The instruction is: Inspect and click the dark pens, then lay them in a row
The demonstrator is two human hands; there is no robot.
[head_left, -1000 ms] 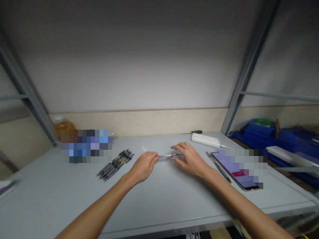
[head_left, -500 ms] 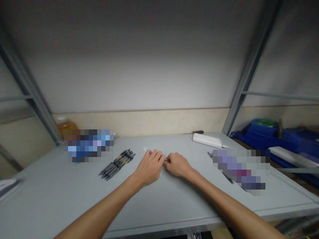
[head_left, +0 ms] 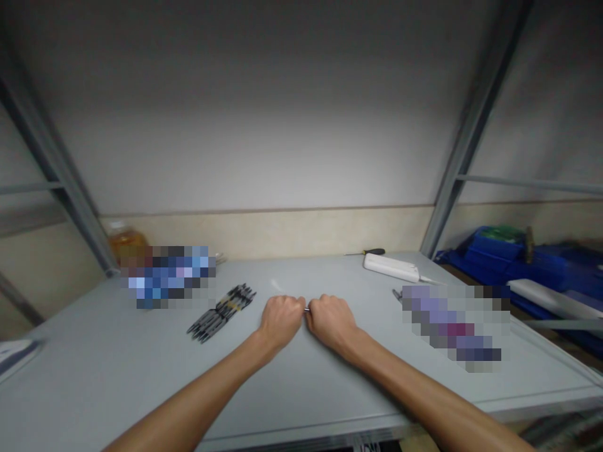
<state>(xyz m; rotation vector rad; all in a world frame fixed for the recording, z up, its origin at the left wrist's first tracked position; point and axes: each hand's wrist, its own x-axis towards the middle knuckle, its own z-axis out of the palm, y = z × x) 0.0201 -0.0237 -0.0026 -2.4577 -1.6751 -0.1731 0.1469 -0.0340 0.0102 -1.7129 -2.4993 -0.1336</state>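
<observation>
My left hand (head_left: 282, 320) and my right hand (head_left: 332, 320) are both closed into fists, side by side above the middle of the table. Between them shows a short, shiny bit of a slim pen (head_left: 307, 309); each hand grips one end of it, and the rest is hidden in the fingers. To the left of my left hand lies a bundle of grey and black pens (head_left: 221, 312), slanted on the tabletop, with a yellowish band of colour across it.
A white power strip (head_left: 391, 268) and a screwdriver (head_left: 374, 252) lie at the back right of the grey table (head_left: 264, 402). Pixelated items cover parts of both sides. A bottle of amber liquid (head_left: 127, 238) stands back left. Metal posts (head_left: 455, 169) flank the table.
My left hand has turned and curled from loosely bent fingers into a tight fist. Both hands have drawn closer around the pen. The pen bundle stays where it was.
</observation>
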